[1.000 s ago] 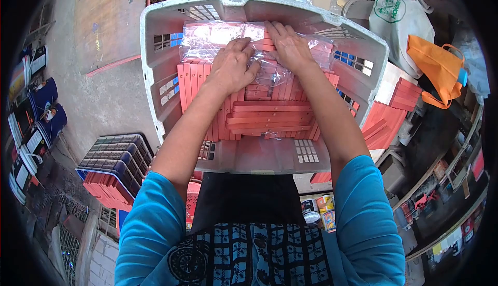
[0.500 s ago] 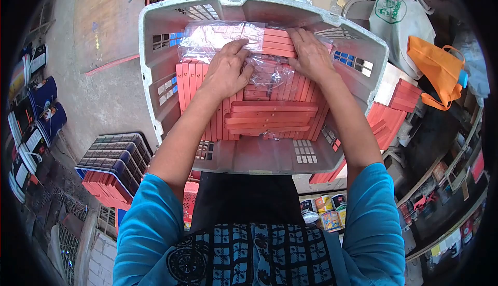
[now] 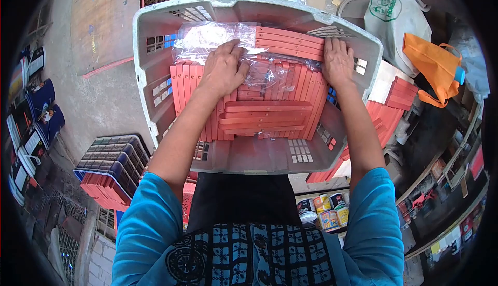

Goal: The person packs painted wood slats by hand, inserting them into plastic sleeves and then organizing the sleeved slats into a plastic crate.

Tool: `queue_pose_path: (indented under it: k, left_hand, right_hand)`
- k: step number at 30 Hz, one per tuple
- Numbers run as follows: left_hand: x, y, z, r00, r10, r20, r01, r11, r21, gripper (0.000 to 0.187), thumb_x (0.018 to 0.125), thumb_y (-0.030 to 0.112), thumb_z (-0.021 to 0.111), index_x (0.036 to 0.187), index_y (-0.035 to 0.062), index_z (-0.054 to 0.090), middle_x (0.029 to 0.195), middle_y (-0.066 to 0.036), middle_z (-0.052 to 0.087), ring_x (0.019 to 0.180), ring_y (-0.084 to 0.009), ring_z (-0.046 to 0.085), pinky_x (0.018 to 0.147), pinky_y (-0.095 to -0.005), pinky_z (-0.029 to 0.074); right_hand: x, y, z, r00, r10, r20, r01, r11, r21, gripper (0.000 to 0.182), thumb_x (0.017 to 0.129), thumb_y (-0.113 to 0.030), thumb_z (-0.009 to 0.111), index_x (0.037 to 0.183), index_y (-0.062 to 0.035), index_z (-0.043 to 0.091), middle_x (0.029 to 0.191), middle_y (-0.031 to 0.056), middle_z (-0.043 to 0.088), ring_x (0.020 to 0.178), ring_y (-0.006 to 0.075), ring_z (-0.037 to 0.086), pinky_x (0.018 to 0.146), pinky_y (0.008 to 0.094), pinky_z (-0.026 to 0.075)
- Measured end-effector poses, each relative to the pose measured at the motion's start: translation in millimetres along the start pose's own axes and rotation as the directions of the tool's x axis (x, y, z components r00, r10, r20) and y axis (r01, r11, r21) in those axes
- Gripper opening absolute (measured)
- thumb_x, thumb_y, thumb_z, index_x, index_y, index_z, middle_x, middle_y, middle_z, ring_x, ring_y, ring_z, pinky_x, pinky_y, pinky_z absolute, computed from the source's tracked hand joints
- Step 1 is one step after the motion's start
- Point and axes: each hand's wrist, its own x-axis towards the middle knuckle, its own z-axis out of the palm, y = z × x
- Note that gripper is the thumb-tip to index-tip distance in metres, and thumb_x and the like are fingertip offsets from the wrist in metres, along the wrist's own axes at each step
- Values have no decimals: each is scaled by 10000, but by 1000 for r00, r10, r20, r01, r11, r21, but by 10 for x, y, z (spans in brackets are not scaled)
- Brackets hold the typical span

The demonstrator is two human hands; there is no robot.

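A large grey crate [image 3: 249, 162] with slotted walls holds many red slats [image 3: 267, 107], some upright in rows and several lying across in front. Along the crate's far side lies a stack of long red slats [image 3: 290, 43], partly under clear plastic wrap [image 3: 205, 36]. My left hand [image 3: 225, 68] rests on the plastic, fingers bent over its edge; what the fingertips press is hidden. My right hand [image 3: 338, 64] lies at the right end of the far stack, fingers extended over the slat ends and close to the crate's right wall.
Blue-and-grey crates [image 3: 116, 156] with red slats stand at left. More red slats [image 3: 381, 120] lie right of the crate. A white bag [image 3: 394, 19] and an orange bag [image 3: 428, 65] are at upper right. Paint cans [image 3: 328, 218] stand below.
My right hand has slid right to the end of the far stack, uncovering more of its slats. My left hand remains on the plastic. The view has shifted slightly.
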Motion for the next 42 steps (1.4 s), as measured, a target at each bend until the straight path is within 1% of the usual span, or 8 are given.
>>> queue_pose_path:
  k: [9, 15, 21, 30, 33, 36, 39, 42]
  left_hand:
    - [82, 78, 6, 997, 0, 78, -4, 998, 55, 431, 831, 267, 539, 1163, -8, 553, 1266, -165, 507, 1173, -319, 474, 995, -425, 356]
    - [127, 145, 4, 998, 5, 60, -8, 998, 62, 480, 826, 286, 539, 1233, 33, 513, 1255, -162, 517, 1173, -313, 476, 991, -429, 353]
    - [214, 117, 59, 996, -2, 88, -2, 999, 52, 524, 811, 308, 555, 1259, 42, 499, 1267, -156, 522, 1218, -296, 448, 1007, -432, 344]
    - [287, 72, 54, 996, -9, 83, 18, 995, -98, 498, 788, 239, 592, 1228, 21, 510, 1254, -191, 521, 1235, -311, 431, 1010, -423, 355]
    - [258, 66, -60, 994, 50, -93, -60, 992, -111, 445, 792, 174, 578, 1201, 9, 524, 1204, -213, 548, 1176, -341, 484, 999, -422, 367]
    - [83, 161, -318, 897, 73, -436, -158, 974, -161, 384, 798, 122, 546, 1162, -2, 547, 1145, -201, 579, 1090, -349, 538, 966, -426, 384]
    - [-379, 208, -525, 848, -54, -527, -108, 956, -272, 329, 804, 101, 531, 1115, -2, 567, 1119, -176, 589, 1051, -315, 549, 953, -419, 379]
    - [-745, 109, -500, 969, 45, -244, -109, 960, -256, 298, 805, 100, 534, 1084, 0, 573, 1121, -156, 586, 1054, -293, 537, 961, -420, 355]
  right_hand:
    - [95, -93, 148, 995, 80, 63, -66, 978, -200, 251, 823, -153, 490, 1055, -76, 548, 1001, 73, 569, 937, 199, 553, 790, 352, 365]
    - [165, -160, 58, 922, 237, 306, -221, 971, -87, 286, 838, -100, 467, 1115, -30, 489, 1091, 189, 565, 942, 285, 627, 751, 396, 499]
    - [107, -118, 330, 993, 109, -35, -112, 990, -85, 299, 844, -103, 482, 1114, 25, 471, 1037, 194, 573, 824, 327, 657, 690, 430, 544]
    - [156, -134, 166, 973, 142, 182, -163, 981, 104, 323, 840, -96, 478, 1154, -24, 450, 1065, 213, 555, 874, 350, 644, 715, 437, 534]
    - [185, -152, 142, 954, 187, 234, -221, 967, 129, 344, 823, -127, 539, 1143, -35, 453, 1106, 217, 550, 870, 351, 643, 731, 430, 530]
    - [31, -147, -53, 965, 243, 99, -259, 939, 225, 545, 749, -221, 689, 1201, -51, 436, 1089, 205, 576, 887, 337, 635, 747, 425, 508]
    - [-200, -261, -566, 929, 347, 128, -368, 836, 407, 429, 758, -211, 685, 1116, -40, 521, 934, 182, 629, 797, 327, 644, 703, 417, 504]
    - [-561, -342, -655, 967, -19, 255, -190, 617, 764, 309, 781, -200, 663, 1037, -39, 596, 836, 146, 634, 742, 329, 625, 704, 385, 500]
